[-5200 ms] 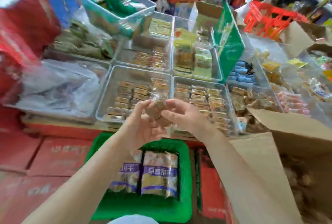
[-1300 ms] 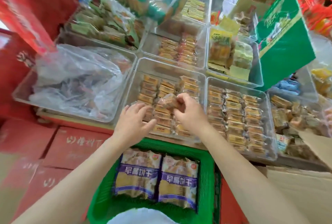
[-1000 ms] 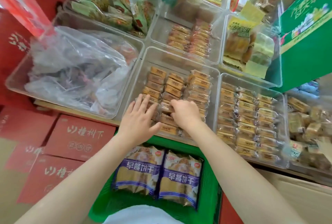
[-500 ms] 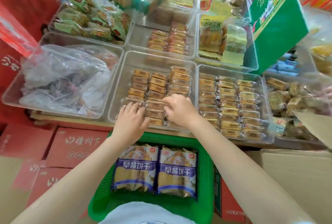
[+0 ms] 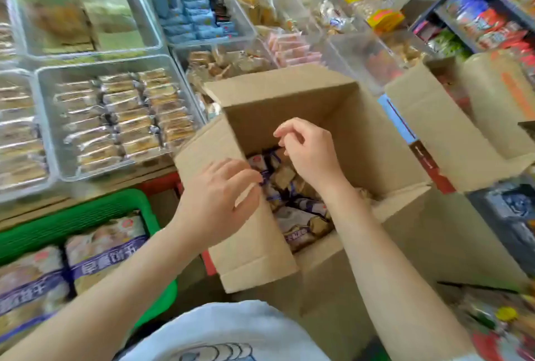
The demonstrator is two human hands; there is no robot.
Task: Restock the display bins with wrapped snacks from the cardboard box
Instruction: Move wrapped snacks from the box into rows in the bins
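The big cardboard box (image 5: 362, 135) sits open in front of me, just right of the clear display bin (image 5: 46, 129) that holds neat rows of wrapped cakes. Down in the box lies a pile of wrapped snacks (image 5: 292, 201) with purple on their wrappers. I am at the picking-up step. My left hand (image 5: 217, 201) is at the box's left flap, and its fingertips seem to pinch a snack wrapper, though the picture is blurry there. My right hand (image 5: 307, 152) hangs over the pile with fingers loosely curled, holding nothing. Next I need to grab some snacks and carry them left to the bin.
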